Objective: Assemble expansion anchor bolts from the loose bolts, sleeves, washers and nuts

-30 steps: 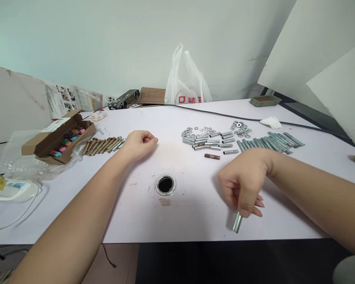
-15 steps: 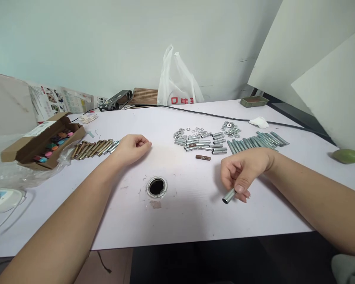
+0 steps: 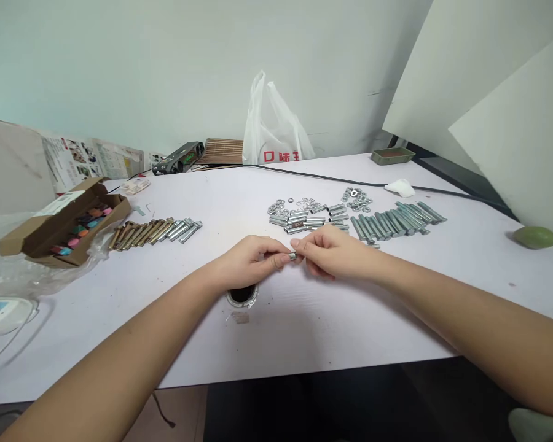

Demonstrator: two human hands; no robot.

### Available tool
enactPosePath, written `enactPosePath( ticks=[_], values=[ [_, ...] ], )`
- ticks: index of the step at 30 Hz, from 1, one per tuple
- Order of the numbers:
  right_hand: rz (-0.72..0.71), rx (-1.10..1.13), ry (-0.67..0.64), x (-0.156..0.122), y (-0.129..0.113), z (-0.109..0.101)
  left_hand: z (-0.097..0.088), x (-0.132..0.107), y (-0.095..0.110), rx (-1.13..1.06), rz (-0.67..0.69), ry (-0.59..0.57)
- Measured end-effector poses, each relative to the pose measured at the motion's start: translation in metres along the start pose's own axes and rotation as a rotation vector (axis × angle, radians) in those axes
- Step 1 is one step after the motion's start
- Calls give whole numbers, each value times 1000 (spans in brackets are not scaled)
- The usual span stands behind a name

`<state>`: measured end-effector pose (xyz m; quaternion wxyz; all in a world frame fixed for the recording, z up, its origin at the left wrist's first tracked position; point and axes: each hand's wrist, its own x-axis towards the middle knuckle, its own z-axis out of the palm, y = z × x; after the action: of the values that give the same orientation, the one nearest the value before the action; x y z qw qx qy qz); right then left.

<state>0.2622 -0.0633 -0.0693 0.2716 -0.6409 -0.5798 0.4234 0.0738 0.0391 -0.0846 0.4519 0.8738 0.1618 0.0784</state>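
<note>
Over the white table, my left hand (image 3: pixel 258 261) and my right hand (image 3: pixel 327 250) meet, fingertips pinched on a short silver metal tube (image 3: pixel 293 255). Most of the tube is hidden by the fingers. Just behind my right hand lies a group of similar metal tubes (image 3: pixel 314 223); a rusty one is among them. Nuts and washers (image 3: pixel 279 207) are grouped at the back of these tubes. A row of zinc-coloured bolts (image 3: pixel 396 221) lies to the right. Left of my hands is another row of bolts (image 3: pixel 152 234), brass-coloured and silver.
A round hole with a metal rim (image 3: pixel 242 305) sits in the tabletop beneath my left hand. At left stands an open cardboard box (image 3: pixel 32 240) beside plastic wrap. A black cable (image 3: pixel 322 177) runs along the back, near a white plastic bag (image 3: pixel 279 132). A green fruit (image 3: pixel 535 237) lies far right.
My right hand has moved left and up with the tube. My left hand has moved right from the bolt row and grips the tube's other end. A loose rusty tube is now hidden.
</note>
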Motion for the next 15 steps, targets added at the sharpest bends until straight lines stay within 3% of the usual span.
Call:
enactPosePath(
  ticks=[3, 5, 7, 9, 15],
  values=[
    [15, -426, 311, 1, 12, -35, -10, -3, -8, -179, -124, 103],
    [211, -658, 442, 2, 24, -62, -16, -3, -11, -308, -129, 196],
    [394, -768, 392, 3, 38, -84, -19, -3, -14, -418, -106, 256],
    [471, -748, 315, 5, 48, -97, -21, -2, -16, -508, -102, 276],
    [420, -630, 172, 8, 59, -102, -21, -1, -18, -543, -163, 260]
  ],
)
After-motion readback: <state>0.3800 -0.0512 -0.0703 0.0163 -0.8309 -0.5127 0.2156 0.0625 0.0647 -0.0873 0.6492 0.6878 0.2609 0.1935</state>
